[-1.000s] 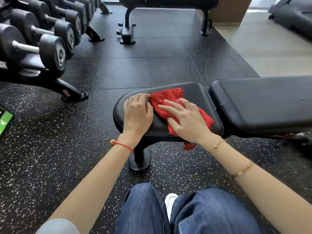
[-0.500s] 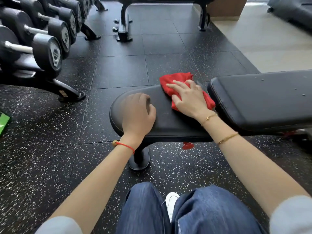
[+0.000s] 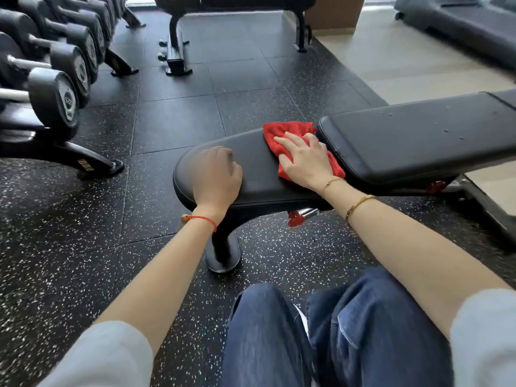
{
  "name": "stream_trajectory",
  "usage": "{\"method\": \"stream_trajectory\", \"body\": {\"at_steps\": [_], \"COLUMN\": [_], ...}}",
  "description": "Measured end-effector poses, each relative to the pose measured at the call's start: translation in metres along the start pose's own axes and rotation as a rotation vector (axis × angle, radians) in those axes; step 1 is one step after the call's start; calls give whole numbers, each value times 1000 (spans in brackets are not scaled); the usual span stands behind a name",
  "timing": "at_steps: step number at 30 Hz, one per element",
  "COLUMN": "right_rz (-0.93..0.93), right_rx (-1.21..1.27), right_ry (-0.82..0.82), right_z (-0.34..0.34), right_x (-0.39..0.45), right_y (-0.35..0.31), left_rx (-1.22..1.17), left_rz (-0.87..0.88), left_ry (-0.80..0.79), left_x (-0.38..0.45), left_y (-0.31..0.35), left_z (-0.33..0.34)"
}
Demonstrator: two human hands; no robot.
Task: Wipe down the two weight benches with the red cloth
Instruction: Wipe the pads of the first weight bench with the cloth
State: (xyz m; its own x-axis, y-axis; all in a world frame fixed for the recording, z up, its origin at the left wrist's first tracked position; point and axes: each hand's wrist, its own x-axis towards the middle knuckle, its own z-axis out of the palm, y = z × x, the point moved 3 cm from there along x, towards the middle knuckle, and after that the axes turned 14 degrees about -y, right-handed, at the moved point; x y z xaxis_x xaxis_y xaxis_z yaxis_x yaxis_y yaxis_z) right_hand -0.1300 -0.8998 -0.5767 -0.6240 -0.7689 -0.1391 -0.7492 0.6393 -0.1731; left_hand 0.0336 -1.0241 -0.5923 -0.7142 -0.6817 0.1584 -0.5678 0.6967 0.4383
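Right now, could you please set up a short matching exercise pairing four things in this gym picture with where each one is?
Things:
1. red cloth
2. left hand
3. dumbbells
4. second bench

Places:
A. on a rack at the left edge
B. under the right hand, at the far end of the seat pad
C. across the floor, at the top of the picture
D. resting on the near end of the seat pad

Pairs: 1-B, 2-D, 3-A, 4-C

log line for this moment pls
right hand presses red cloth on seat pad | left hand rests on pad | far bench untouched
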Motion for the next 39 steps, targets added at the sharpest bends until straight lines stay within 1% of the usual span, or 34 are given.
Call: {"method": "stream_trajectory", "body": {"at_steps": [5,11,14,16,19,22,24,26,29,32,36,37,39], "right_rz": [-53,-293,-362,-378,-345,-238,-179,-150,-180,-203,-97,-88,-137], "right_rx": [-9,-26,-73,-105,-131,-125,-116,-101,-46,12,78,80,56], "right_ry": [42,91,103,122,169,202,234,231,197,170,44,0,-48], "right_z": [-1,2,1,1,-7,-21,-28,-30,-28,-27,-40,-45,-48], "right_x": [-8,-38,-50,-57,-63,-61,-56,-49,-41,-31,13,24,38], "right_y": [-2,-2,7,23,62,110,136,154,166,178,204,207,197], "left_rx": [-9,-10,-13,-10,30,75,28,-37,-80,-56,32,64,96], "left_rz": [-10,-31,-32,-26,-31,-91,-102,-46,42,40,-50,-70,-85], "left_ry": [11,57,79,85,73,45,61,72,59,42,8,13,37], "left_x": [3,5,4,4,3,0,-3,-5,2,13,21,23,24], "left_y": [1,2,1,3,7,16,38,77,141,180,195,196,193], "left_z": [1,3,3,3,1,3,7,16,40,67,97,101,102]}}
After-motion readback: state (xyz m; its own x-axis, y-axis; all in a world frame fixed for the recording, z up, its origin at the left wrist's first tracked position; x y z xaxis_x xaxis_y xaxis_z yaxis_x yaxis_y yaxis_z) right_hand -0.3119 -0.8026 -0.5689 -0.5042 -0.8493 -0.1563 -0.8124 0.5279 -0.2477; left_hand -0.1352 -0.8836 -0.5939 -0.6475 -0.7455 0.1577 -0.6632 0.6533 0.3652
